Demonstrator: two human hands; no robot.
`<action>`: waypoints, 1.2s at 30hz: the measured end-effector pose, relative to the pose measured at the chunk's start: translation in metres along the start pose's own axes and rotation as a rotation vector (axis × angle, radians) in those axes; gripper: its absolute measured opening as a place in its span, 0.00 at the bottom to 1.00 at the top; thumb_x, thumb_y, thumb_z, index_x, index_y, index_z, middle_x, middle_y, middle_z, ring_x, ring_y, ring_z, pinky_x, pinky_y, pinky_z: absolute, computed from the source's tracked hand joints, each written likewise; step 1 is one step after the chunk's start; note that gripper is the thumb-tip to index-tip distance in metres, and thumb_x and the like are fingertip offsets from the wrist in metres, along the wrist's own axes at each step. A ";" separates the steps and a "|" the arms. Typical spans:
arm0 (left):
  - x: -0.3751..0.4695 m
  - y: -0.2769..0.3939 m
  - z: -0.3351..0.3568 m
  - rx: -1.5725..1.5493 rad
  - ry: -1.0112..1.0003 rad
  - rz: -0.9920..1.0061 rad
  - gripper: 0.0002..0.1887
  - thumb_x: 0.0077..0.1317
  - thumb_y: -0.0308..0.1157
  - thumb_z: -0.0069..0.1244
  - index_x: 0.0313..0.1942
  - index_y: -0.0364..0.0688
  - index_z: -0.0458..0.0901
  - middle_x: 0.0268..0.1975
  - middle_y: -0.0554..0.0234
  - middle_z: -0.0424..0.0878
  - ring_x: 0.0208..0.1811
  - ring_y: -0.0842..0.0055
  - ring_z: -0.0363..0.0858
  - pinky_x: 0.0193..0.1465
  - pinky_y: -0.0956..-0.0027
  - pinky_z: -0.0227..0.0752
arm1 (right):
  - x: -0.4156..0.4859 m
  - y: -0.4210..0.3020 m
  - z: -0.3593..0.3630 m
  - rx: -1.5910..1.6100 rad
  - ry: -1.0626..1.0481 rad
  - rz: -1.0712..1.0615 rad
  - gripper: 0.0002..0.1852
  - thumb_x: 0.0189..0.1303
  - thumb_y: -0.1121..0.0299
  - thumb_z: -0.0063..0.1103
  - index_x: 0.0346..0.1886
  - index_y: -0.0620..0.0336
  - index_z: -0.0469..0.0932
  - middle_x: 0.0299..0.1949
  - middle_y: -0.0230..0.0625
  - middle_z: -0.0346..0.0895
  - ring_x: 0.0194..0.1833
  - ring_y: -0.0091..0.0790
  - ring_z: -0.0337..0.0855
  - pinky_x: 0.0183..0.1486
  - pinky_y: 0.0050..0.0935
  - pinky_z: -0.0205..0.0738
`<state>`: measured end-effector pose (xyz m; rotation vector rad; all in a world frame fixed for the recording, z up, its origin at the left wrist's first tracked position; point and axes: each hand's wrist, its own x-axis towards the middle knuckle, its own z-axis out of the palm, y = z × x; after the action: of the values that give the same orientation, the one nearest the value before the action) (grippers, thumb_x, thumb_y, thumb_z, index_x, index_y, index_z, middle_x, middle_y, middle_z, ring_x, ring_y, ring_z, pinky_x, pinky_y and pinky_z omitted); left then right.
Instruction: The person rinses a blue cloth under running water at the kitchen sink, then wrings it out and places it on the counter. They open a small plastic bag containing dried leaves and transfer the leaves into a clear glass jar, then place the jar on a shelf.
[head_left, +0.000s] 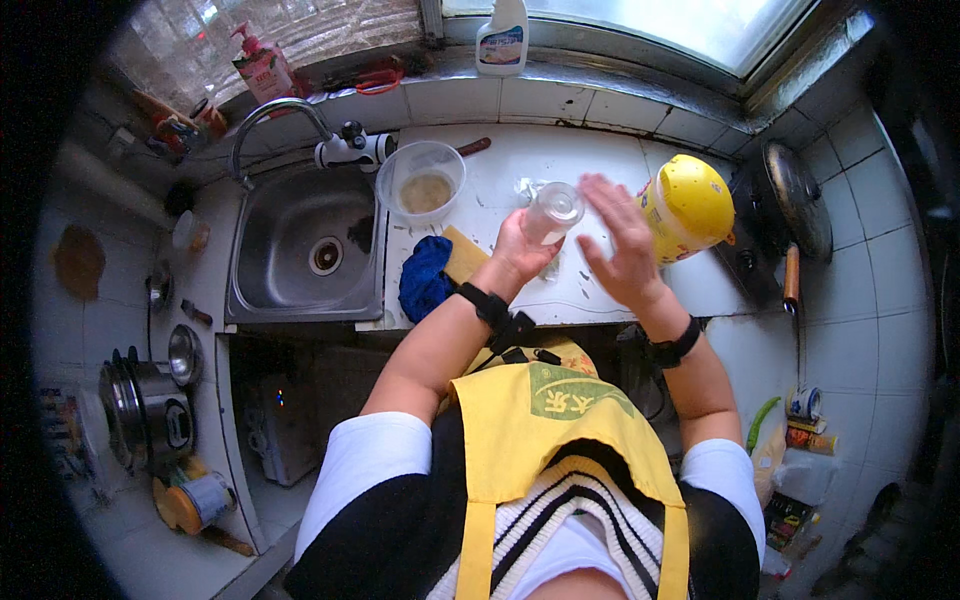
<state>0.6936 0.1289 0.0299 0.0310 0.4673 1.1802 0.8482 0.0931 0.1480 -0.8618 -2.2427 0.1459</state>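
My left hand (517, 241) is closed around a clear, colourless cup or jar (556, 207), held above the white counter (480, 161) with a round end facing up. Close on its right, my right hand (624, 244) is raised with thumb and fingers spread, holding nothing. Its fingertips are blurred. Crumpled clear plastic (527, 187) lies on the counter behind the cup. Beside my left wrist rest a dark blue cloth (429, 277) and a tan flat piece (465, 255). A large yellow-topped container (688, 210) stands just right of my right hand.
A clear plastic bowl (397, 161) with cloudy liquid stands near the steel sink (300, 277) and faucet (281, 105). Behind it lies a brown-handled utensil (474, 147). A lidded pan (795, 195) sits at right; a spray bottle (501, 45) and pink pump bottle (266, 71) occupy the sill.
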 end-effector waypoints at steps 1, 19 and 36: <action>-0.002 0.001 0.003 0.010 0.046 -0.011 0.23 0.76 0.45 0.30 0.60 0.41 0.71 0.58 0.56 0.77 0.59 0.65 0.76 0.62 0.58 0.71 | 0.000 0.005 0.001 0.088 0.172 0.059 0.30 0.56 0.68 0.66 0.64 0.60 0.73 0.67 0.49 0.70 0.68 0.50 0.69 0.71 0.46 0.59; 0.000 0.008 -0.033 -0.193 0.043 -0.132 0.22 0.77 0.41 0.29 0.52 0.28 0.70 0.52 0.44 0.77 0.58 0.55 0.75 0.65 0.53 0.70 | -0.024 0.071 0.034 1.100 0.305 0.853 0.30 0.67 0.52 0.62 0.63 0.54 0.62 0.54 0.37 0.69 0.56 0.32 0.75 0.55 0.37 0.78; 0.015 0.058 -0.012 -0.180 0.063 0.006 0.22 0.78 0.41 0.27 0.50 0.30 0.70 0.48 0.46 0.75 0.55 0.58 0.74 0.59 0.58 0.72 | -0.034 0.111 0.082 0.369 -0.058 0.947 0.38 0.50 0.58 0.78 0.58 0.67 0.67 0.48 0.46 0.77 0.47 0.36 0.78 0.50 0.34 0.75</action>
<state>0.6426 0.1625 0.0290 -0.1606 0.4144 1.2278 0.8715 0.1696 0.0303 -1.6304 -1.5949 0.9842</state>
